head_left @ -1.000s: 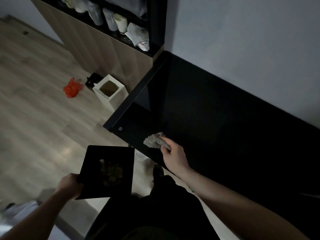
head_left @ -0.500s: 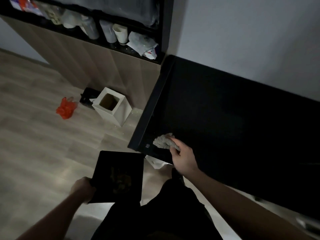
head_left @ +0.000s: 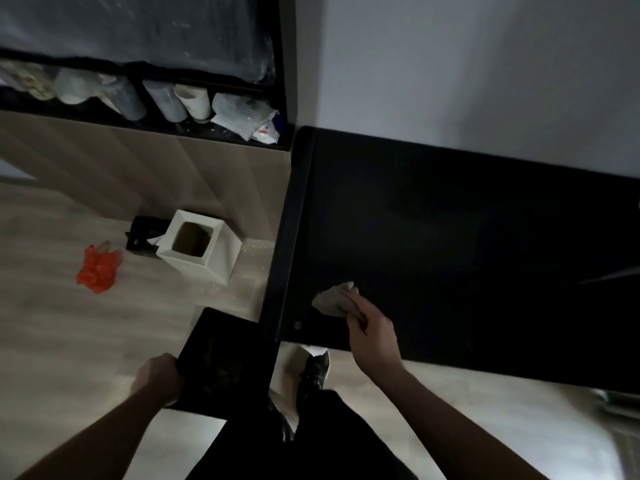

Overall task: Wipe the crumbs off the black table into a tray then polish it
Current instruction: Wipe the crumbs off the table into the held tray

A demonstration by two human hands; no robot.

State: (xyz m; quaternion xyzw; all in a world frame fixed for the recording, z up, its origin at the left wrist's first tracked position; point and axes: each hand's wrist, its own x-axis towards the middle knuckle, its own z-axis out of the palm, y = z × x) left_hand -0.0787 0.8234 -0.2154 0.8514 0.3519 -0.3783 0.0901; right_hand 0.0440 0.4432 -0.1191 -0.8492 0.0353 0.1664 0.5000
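The black table (head_left: pixel 450 237) fills the right half of the head view, set against a pale wall. My right hand (head_left: pixel 372 332) holds a crumpled grey cloth (head_left: pixel 334 299) against the tabletop near its front left corner. My left hand (head_left: pixel 157 379) grips the left edge of a black square tray (head_left: pixel 225 362), held below and just left of that corner, its right side tucked under the table's edge. Dark crumbs lie in the middle of the tray. No crumbs show on the dark tabletop in this dim light.
A white square bin (head_left: pixel 199 249) stands on the wooden floor left of the table, with pale specks scattered beside it. A red plastic bag (head_left: pixel 98 270) lies further left. A shelf (head_left: pixel 145 105) with cups and wrappers runs along the back left. My shoe (head_left: pixel 313 374) shows below the table's edge.
My view has swung to the right. The tray has moved up to the table's front left corner. My right hand and the cloth stay near that corner.
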